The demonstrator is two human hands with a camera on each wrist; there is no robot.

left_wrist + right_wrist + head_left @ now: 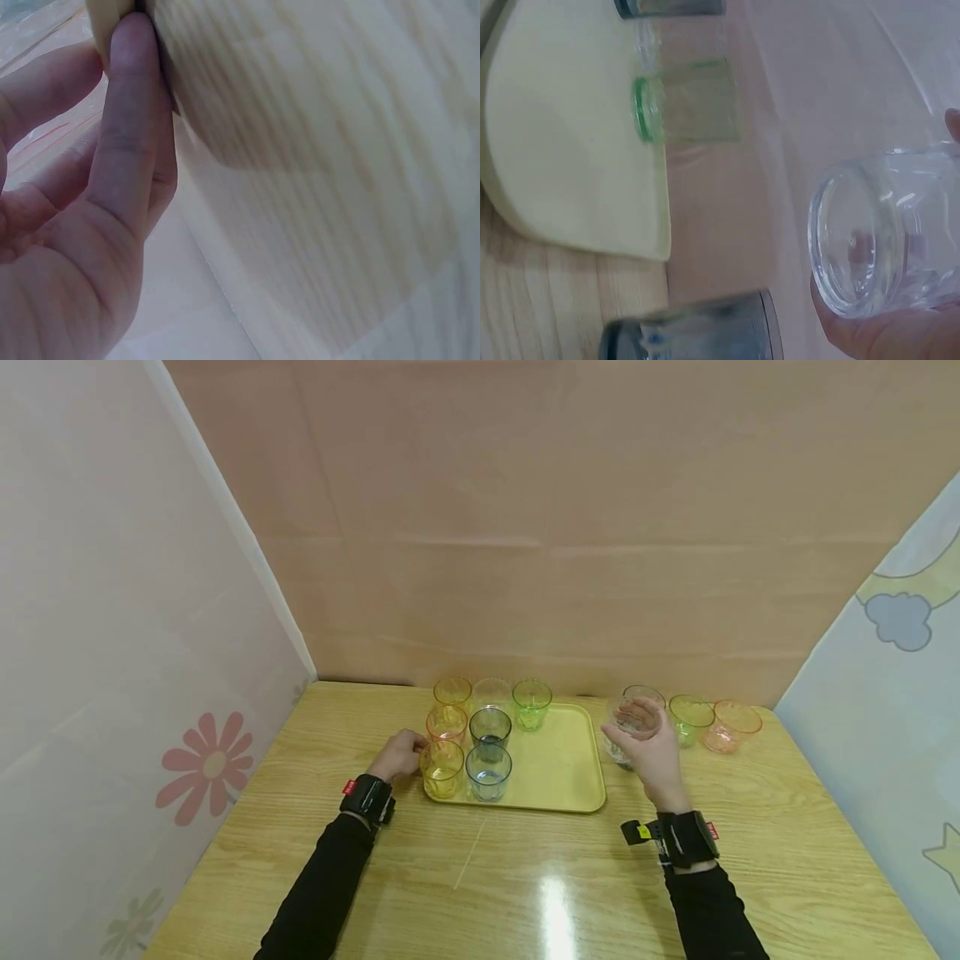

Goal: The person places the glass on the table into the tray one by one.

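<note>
A yellow tray (566,760) lies on the wooden table, several coloured glasses on its left part. At its left edge, my left hand (400,755) pinches the tray rim (105,22) between thumb and fingers. My right hand (658,760) grips a clear glass (892,187), lifted off the table just right of the tray. On the tray, the back row has an amber glass (452,693), a clear one (492,692) and a green one (532,706). Nearer are an orange glass (447,724), a dark grey one (491,727), a yellow one (442,770) and a blue one (489,774).
Right of the tray, a dark glass (705,330) stands behind my right hand, partly hidden in the head view. Beside it are a green glass (691,718) and a pinkish-orange glass (732,725). A brown sheet (480,568) covers the wall behind the table.
</note>
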